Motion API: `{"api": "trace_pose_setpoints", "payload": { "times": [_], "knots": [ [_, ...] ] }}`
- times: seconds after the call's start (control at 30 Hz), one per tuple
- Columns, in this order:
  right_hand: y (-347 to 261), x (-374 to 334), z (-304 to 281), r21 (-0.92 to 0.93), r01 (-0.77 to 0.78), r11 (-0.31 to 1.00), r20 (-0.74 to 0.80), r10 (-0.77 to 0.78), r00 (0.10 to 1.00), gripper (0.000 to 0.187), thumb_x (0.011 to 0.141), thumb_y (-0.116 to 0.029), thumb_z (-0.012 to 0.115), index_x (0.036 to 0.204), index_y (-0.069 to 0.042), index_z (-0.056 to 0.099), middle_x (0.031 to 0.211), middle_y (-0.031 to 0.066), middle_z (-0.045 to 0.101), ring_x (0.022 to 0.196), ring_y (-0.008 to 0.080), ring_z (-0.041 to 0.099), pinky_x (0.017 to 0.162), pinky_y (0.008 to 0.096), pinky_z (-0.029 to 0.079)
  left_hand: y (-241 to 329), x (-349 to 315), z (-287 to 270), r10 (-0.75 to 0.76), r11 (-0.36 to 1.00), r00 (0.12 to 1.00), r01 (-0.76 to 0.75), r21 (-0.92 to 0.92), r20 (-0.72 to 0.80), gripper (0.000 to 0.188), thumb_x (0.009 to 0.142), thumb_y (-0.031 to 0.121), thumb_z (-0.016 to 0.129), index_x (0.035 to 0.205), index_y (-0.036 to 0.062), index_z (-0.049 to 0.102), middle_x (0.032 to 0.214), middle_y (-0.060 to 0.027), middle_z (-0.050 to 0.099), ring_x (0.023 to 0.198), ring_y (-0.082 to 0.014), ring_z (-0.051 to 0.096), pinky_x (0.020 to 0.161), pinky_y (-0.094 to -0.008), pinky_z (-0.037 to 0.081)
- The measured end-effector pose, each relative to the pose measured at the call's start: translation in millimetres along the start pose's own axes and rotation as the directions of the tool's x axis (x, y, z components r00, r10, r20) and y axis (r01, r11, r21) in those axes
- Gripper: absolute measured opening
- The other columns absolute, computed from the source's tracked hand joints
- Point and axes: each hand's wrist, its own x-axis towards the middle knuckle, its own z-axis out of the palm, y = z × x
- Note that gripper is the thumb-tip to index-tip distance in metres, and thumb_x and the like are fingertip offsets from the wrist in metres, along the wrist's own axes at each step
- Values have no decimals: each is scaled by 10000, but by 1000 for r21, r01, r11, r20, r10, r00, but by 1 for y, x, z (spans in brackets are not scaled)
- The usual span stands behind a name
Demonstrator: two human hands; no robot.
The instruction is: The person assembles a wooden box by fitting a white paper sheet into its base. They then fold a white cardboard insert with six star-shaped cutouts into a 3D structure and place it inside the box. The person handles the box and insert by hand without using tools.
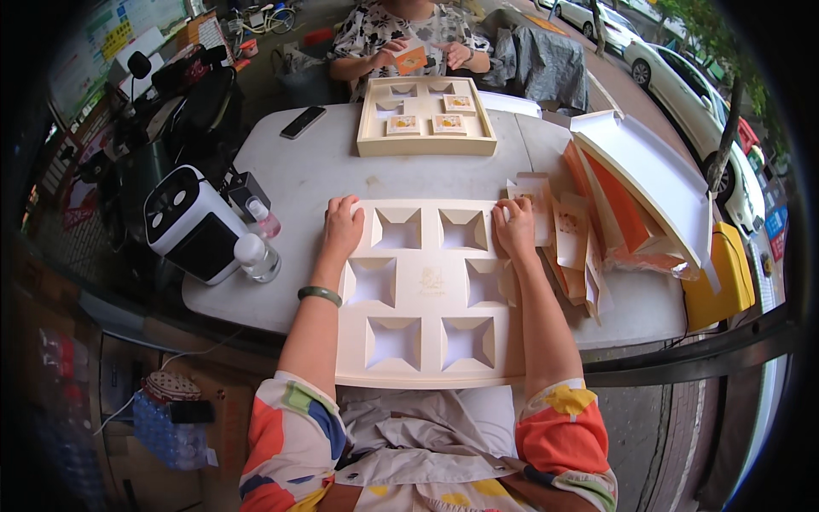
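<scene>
A cream cardboard box insert (432,256) with several square cut-outs lies flat in front of me, its near edge reaching past the table's front edge. At its far left corner, my left hand (343,224) is closed with the fingers curled over the edge. My right hand (515,226) grips the far right corner the same way. Pale bottoms show through the cut-outs, and a faint gold print sits in the middle. Whether a box base lies under the insert I cannot tell. Close to my right hand are flat printed small cartons (533,194).
Across the table a person holds a small orange carton (410,59) above a cream gift box (426,148) with 3 small boxes inside. Leftward stand a phone (303,122), a white-and-black device (192,224) and small bottles (257,258). Stacked folded cartons (631,196) crowd the right.
</scene>
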Motion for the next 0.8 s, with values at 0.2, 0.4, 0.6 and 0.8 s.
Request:
{"api": "trace_pose_setpoints", "payload": {
  "times": [0.2, 0.4, 0.6, 0.8],
  "knots": [
    [1, 2, -1, 51, 36, 998, 22, -37, 999, 124, 813, -156, 672, 874, -48, 677, 1039, 148, 582, 978, 332, 573, 854, 397, 482, 10, -7, 2, -28, 991, 999, 24, 130, 33, 366, 818, 174, 657, 1148, 47, 566, 1195, -171, 452, 1087, -376, 473, 938, -428, 433],
    [-6, -1, -3, -26, 45, 999, 48, -44, 998, 105, 795, -123, 669, 854, -37, 673, 985, 133, 578, 945, 321, 560, 821, 387, 484, 15, -10, 3, -5, 984, 1000, 0, 178, 27, 365, 797, 165, 684, 1114, 36, 559, 1162, -153, 474, 1061, -363, 499, 926, -417, 440],
    [-20, -8, -5, -387, 249, 888, 195, -185, 963, 159, 839, -217, 622, 872, -66, 658, 1004, 106, 601, 1009, 305, 543, 882, 454, 409, 17, -10, -6, -19, 989, 994, 3, 151, 110, 439, 767, 286, 723, 1100, 45, 572, 1193, -162, 438, 1108, -374, 455, 934, -435, 440],
    [-32, -24, -15, -339, 318, 886, 199, -263, 944, 334, 874, -305, 594, 1053, -23, 610, 1119, 129, 597, 1146, 319, 496, 982, 449, 360, 60, -22, -16, 29, 900, 968, -134, 416, 250, 749, 740, 573, 682, 1274, 80, 500, 1366, -173, 344, 1343, -374, 233, 1093, -579, 172]
  ]
}}
